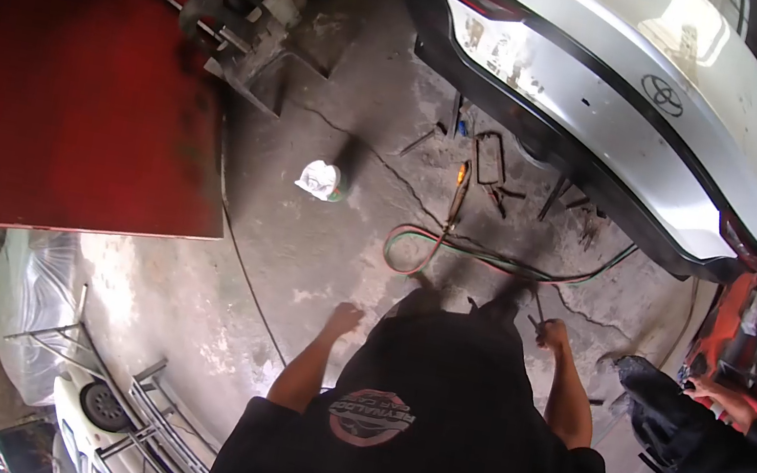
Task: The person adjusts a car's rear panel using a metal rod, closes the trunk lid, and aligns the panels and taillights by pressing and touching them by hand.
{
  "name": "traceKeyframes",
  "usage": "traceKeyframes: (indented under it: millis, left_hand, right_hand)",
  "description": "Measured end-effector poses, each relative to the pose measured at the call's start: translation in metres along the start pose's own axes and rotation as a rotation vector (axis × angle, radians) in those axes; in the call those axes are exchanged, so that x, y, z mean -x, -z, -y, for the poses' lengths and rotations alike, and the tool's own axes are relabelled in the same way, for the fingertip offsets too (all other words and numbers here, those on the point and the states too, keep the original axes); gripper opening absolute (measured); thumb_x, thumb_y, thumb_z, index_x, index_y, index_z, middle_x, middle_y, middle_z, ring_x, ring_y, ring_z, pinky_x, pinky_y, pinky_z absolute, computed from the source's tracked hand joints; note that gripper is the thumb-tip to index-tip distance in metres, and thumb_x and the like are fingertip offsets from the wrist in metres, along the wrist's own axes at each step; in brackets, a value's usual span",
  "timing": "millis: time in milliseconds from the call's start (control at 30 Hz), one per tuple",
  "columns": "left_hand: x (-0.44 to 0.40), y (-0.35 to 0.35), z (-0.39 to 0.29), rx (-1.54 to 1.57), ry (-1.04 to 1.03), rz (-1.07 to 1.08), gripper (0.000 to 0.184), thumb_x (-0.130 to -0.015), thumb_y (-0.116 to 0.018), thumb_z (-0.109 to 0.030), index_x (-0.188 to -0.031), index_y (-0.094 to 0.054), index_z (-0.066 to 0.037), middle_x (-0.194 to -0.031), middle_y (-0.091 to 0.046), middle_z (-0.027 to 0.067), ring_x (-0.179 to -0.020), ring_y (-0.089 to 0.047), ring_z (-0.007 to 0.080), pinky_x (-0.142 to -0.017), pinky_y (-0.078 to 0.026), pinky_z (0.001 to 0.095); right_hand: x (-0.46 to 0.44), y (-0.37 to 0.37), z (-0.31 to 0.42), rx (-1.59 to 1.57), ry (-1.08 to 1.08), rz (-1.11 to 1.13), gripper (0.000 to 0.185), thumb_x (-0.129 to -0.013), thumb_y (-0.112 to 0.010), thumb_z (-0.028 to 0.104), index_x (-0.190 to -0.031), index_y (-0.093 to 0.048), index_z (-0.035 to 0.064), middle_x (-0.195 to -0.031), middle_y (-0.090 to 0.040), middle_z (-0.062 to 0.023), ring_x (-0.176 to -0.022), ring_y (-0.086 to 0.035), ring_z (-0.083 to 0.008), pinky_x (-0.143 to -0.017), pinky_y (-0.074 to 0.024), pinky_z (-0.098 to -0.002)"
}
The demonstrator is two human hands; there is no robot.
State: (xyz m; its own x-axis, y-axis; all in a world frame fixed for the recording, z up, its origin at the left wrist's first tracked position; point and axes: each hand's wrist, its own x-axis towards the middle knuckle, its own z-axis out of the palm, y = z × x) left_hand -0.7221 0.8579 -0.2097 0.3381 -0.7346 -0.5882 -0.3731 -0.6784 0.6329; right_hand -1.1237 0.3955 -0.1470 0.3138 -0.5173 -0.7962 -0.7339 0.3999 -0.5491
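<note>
Hanging beside my left thigh, my left hand (pixel 346 319) is loosely closed, with nothing visible in it. My right hand (pixel 554 334) grips a thin dark metal tool (pixel 540 311) beside my right leg; its exact kind is too small to make out. On the floor ahead of my feet lies a looped red and green twin hose (pixel 419 233). A gas torch (pixel 457 195) with a yellow-orange part lies at the hose's end. Several dark metal tools and a rectangular frame (pixel 490 159) are scattered beyond it.
A silver-white car's rear (pixel 606 114) fills the upper right. A red panel (pixel 72 109) stands at left, near a metal stand (pixel 261 40). A white container (pixel 319 180) sits on the floor. At right, another person (pixel 684 434) works by red shelving. A cable (pixel 241 259) crosses the floor.
</note>
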Motion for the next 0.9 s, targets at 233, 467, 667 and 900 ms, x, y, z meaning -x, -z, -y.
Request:
traceKeyframes:
  millis: [233,467,667,900]
  left_hand:
    - [0.073,0.081,0.051,0.971,0.654,-0.291,0.022,-0.087,-0.059,-0.025,-0.094,-0.06,-0.004,-0.074,-0.065,0.0105,-0.055,-0.063,0.0195,-0.047,-0.048,0.0332]
    - [-0.011,0.083,-0.005,0.953,0.46,-0.3,0.024,-0.089,-0.056,-0.026,-0.1,-0.06,-0.004,-0.077,-0.066,0.0099,-0.06,-0.065,0.0199,-0.052,-0.051,0.0315]
    - [-0.066,0.094,-0.076,0.767,0.155,-0.16,0.021,-0.088,-0.059,-0.02,-0.093,-0.063,0.0,-0.071,-0.065,0.009,-0.056,-0.06,0.0146,-0.047,-0.047,0.0264]
    - [-0.095,0.124,0.053,0.428,0.1,-0.194,0.019,-0.09,-0.058,-0.024,-0.089,-0.061,-0.005,-0.072,-0.066,0.0087,-0.055,-0.063,0.0179,-0.044,-0.045,0.0279]
  right_hand:
    - [-0.021,-0.059,0.071,0.121,0.192,0.124,0.022,-0.082,-0.054,0.012,-0.074,-0.061,-0.0072,-0.056,-0.056,-0.0143,-0.042,-0.055,-0.0216,-0.039,-0.0433,-0.0334]
    - [-0.025,-0.093,0.163,0.16,0.085,0.103,0.02,-0.084,-0.058,0.012,-0.069,-0.06,0.0,-0.056,-0.054,-0.0091,-0.043,-0.052,-0.019,-0.039,-0.0403,-0.0333]
    - [-0.069,-0.134,0.201,0.327,-0.128,0.171,0.02,-0.081,-0.062,0.017,-0.071,-0.062,0.0004,-0.056,-0.052,-0.0077,-0.044,-0.05,-0.0189,-0.041,-0.0428,-0.0334]
    - [-0.16,-0.176,0.279,0.789,0.204,0.451,0.009,-0.076,-0.065,0.012,-0.077,-0.067,0.003,-0.058,-0.056,-0.0065,-0.046,-0.054,-0.0203,-0.041,-0.0433,-0.0343]
